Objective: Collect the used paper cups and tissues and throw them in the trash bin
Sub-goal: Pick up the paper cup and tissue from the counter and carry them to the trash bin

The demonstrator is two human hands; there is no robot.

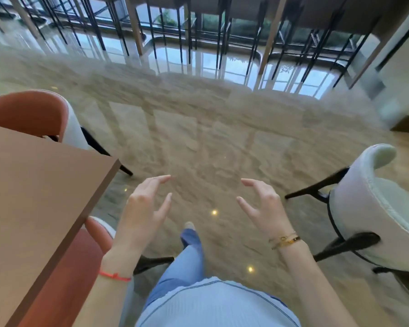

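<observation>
left hand [143,208] and right hand [263,206] spread, holding nothing; no cups visible (expect light, crushable paper: grip sidewalls gently).

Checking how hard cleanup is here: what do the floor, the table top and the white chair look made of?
Floor: probably polished marble or stone tile, glossy, mirroring windows and lights.
Table top: matte brown, likely wood or laminate; no grain is discernible.
White chair: looks upholstered in soft pale fabric, on a dark frame.
</observation>
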